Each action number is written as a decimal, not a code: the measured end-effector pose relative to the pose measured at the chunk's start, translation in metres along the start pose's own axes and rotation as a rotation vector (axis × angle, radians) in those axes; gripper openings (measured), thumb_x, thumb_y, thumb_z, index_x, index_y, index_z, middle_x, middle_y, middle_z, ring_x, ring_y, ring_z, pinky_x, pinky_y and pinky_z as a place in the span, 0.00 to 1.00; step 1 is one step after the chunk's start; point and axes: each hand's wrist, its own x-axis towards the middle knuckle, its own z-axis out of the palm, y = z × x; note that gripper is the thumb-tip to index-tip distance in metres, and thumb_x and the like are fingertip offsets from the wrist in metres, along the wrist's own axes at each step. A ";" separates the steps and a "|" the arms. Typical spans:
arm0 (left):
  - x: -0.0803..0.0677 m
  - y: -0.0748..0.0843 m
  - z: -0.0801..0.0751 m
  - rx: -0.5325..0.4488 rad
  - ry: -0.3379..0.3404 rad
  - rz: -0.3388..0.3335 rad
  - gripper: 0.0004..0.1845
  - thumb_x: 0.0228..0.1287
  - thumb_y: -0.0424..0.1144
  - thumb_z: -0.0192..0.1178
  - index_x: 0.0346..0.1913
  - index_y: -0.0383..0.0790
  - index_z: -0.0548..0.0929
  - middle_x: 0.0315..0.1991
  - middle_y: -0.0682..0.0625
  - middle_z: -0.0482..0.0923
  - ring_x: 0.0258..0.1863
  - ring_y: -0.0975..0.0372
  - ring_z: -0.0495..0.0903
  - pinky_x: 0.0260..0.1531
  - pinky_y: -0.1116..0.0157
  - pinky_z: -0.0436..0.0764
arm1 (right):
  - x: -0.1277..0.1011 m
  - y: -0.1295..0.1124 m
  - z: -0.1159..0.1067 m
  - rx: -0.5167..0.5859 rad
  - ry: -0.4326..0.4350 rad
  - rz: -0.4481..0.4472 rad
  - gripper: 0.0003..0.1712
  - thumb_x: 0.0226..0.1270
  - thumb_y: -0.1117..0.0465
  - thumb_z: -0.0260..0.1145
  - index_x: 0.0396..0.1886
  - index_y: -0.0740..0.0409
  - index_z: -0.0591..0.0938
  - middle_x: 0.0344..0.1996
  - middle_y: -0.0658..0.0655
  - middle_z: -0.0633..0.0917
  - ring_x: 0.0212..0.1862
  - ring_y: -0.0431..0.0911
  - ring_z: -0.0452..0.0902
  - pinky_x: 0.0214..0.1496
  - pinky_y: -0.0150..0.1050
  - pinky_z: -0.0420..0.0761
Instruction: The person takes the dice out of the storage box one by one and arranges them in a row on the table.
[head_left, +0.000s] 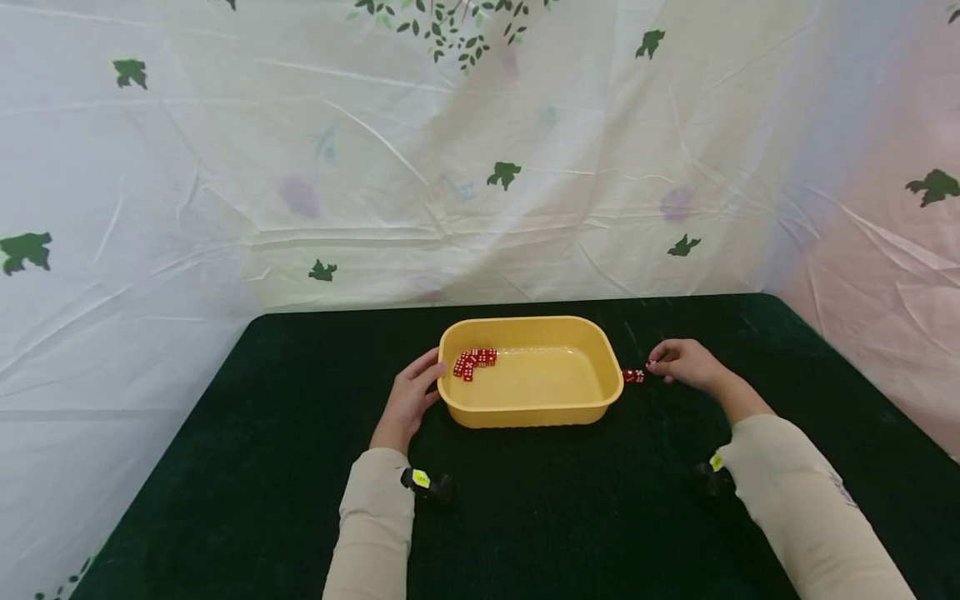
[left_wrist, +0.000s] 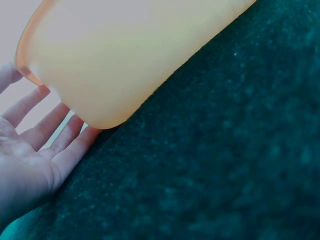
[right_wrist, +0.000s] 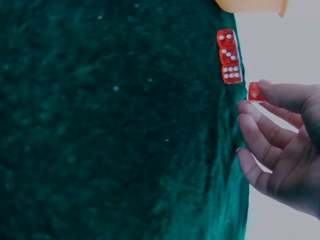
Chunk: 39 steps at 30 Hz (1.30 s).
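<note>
The right hand [right_wrist: 280, 145] pinches one red die [right_wrist: 254, 92] between thumb and forefinger, just right of the yellow tub [head_left: 530, 372] on the dark green cloth [head_left: 570, 508]. Three more dice [right_wrist: 229, 56] lie in a row beside it, near the tub's right wall. The left hand [left_wrist: 30, 150] lies with straight fingers flat against the tub's left wall, holding nothing. A cluster of dice [head_left: 472, 362] sits in the far-left corner inside. Best to keep the pinch firm – the die looks held by its edges only, though the view is partial – and clear the rim before letting go
</note>
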 end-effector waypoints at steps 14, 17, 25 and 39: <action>0.000 0.001 0.001 0.000 0.012 -0.003 0.20 0.58 0.40 0.55 0.55 0.44 0.72 0.54 0.49 0.67 0.51 0.57 0.67 0.46 0.57 0.69 | 0.002 0.006 0.006 0.015 -0.018 -0.005 0.11 0.58 0.64 0.56 0.38 0.68 0.73 0.32 0.59 0.74 0.31 0.48 0.72 0.34 0.41 0.74; 0.000 0.001 0.001 0.000 0.008 0.004 0.20 0.58 0.39 0.55 0.55 0.43 0.71 0.54 0.49 0.66 0.51 0.57 0.67 0.46 0.57 0.69 | 0.002 0.006 0.007 0.011 -0.016 -0.003 0.12 0.57 0.63 0.57 0.38 0.68 0.73 0.31 0.59 0.74 0.31 0.48 0.72 0.34 0.40 0.73; 0.001 0.001 0.000 -0.005 0.014 -0.006 0.20 0.57 0.40 0.55 0.55 0.43 0.71 0.54 0.49 0.66 0.51 0.57 0.68 0.46 0.57 0.69 | 0.003 0.007 0.010 -0.007 -0.005 -0.010 0.13 0.56 0.63 0.58 0.38 0.68 0.74 0.30 0.58 0.74 0.30 0.48 0.69 0.31 0.38 0.71; 0.001 0.002 0.000 -0.008 0.010 -0.011 0.19 0.57 0.40 0.55 0.53 0.45 0.72 0.53 0.51 0.67 0.50 0.58 0.68 0.46 0.58 0.69 | 0.001 0.004 0.012 -0.018 0.001 -0.002 0.14 0.57 0.63 0.58 0.40 0.69 0.74 0.30 0.58 0.74 0.31 0.48 0.68 0.31 0.38 0.71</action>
